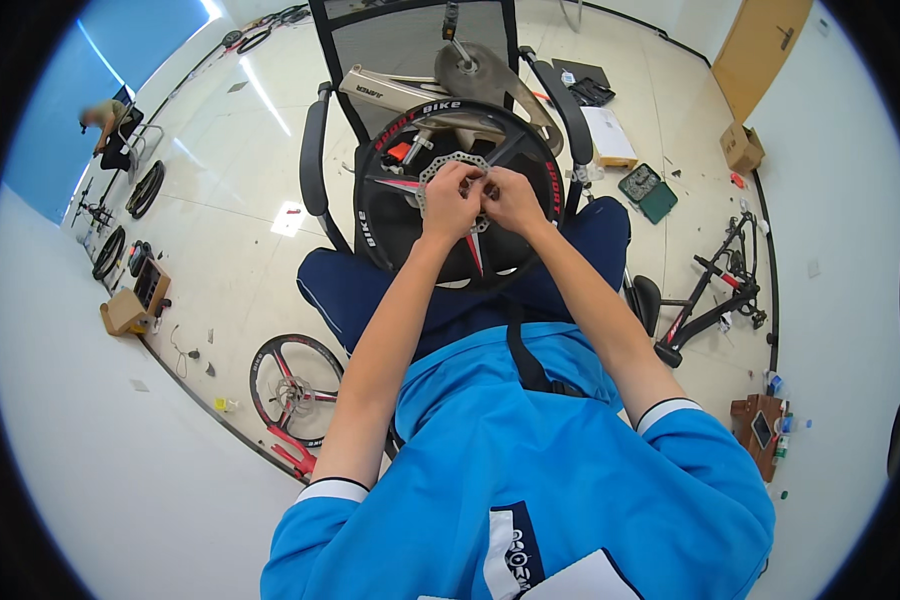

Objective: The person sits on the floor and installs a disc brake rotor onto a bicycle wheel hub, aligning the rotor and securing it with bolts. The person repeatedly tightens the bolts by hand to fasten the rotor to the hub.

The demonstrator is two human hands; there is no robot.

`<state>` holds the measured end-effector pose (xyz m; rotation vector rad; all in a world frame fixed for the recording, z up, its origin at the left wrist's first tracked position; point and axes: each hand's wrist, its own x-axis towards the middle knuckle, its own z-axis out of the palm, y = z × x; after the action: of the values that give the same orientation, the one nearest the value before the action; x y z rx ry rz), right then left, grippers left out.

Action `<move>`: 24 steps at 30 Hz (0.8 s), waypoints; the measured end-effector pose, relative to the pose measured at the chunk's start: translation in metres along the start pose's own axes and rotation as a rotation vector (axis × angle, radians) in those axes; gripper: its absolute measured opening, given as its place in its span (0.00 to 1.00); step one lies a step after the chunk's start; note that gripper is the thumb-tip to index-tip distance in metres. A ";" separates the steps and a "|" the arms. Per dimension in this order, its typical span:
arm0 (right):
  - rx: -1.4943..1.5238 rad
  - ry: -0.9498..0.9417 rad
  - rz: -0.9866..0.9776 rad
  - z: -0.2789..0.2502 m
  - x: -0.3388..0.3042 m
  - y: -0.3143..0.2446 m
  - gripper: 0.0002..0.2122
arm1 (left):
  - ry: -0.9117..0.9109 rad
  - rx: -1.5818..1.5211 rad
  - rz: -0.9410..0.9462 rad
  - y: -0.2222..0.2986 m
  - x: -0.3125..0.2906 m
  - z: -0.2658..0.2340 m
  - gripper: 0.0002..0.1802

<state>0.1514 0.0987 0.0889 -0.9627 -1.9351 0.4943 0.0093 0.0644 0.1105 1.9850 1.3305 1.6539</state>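
A black bicycle wheel (390, 215) with red lettering and broad spokes rests on my lap, leaning toward the black mesh office chair (315, 150) in front of me. A silver brake disc (448, 163) sits at its hub. My left hand (450, 200) and my right hand (513, 198) meet over the hub, fingers pinched on a small part that I cannot make out. A pale bike frame piece (390, 92) and a second metal disc (480, 72) lie on the chair seat behind the wheel.
On the floor lie another black and red wheel (295, 385) at my left, a black bike frame (715, 295) at my right, an open tool case (648, 190) and cardboard boxes (742, 148). A person (105, 122) crouches far left near more wheels.
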 end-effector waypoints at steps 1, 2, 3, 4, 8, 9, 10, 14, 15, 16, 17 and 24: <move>0.065 -0.005 -0.002 0.000 -0.001 -0.003 0.05 | 0.009 0.022 0.019 -0.002 0.000 -0.001 0.05; 0.134 0.003 0.020 0.003 -0.001 -0.001 0.06 | 0.018 0.044 0.039 -0.004 0.001 -0.002 0.05; 0.201 0.013 0.045 0.005 -0.001 0.001 0.06 | -0.006 0.056 0.051 -0.007 0.002 -0.003 0.06; 0.269 0.022 0.070 0.007 -0.001 0.004 0.07 | -0.013 0.033 0.039 -0.008 0.002 -0.003 0.05; 0.139 0.043 0.115 0.003 0.001 -0.003 0.07 | -0.020 -0.043 -0.037 -0.005 0.001 -0.006 0.07; 0.098 0.059 0.122 0.004 0.000 -0.002 0.07 | -0.021 -0.062 -0.067 -0.001 -0.001 -0.007 0.07; 0.098 0.058 0.122 0.005 0.000 -0.001 0.07 | -0.023 -0.082 -0.098 0.002 -0.002 -0.006 0.08; 0.098 0.067 0.143 0.007 0.005 -0.005 0.07 | 0.159 -0.239 -0.245 -0.003 -0.002 0.003 0.11; 0.098 0.072 0.158 0.007 0.004 -0.007 0.08 | 0.173 -0.198 -0.261 -0.002 -0.003 0.002 0.13; 0.108 0.059 0.150 0.006 0.005 -0.009 0.08 | 0.159 -0.207 -0.299 -0.002 -0.003 0.001 0.13; 0.119 0.046 0.143 0.004 0.005 -0.011 0.08 | 0.146 -0.215 -0.338 -0.002 -0.001 0.001 0.13; 0.259 0.042 0.156 0.007 0.005 -0.002 0.10 | 0.109 -0.181 -0.213 -0.019 -0.002 0.003 0.13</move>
<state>0.1428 0.1015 0.0892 -0.9501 -1.7156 0.7884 0.0027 0.0742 0.0956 1.6138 1.3243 1.7331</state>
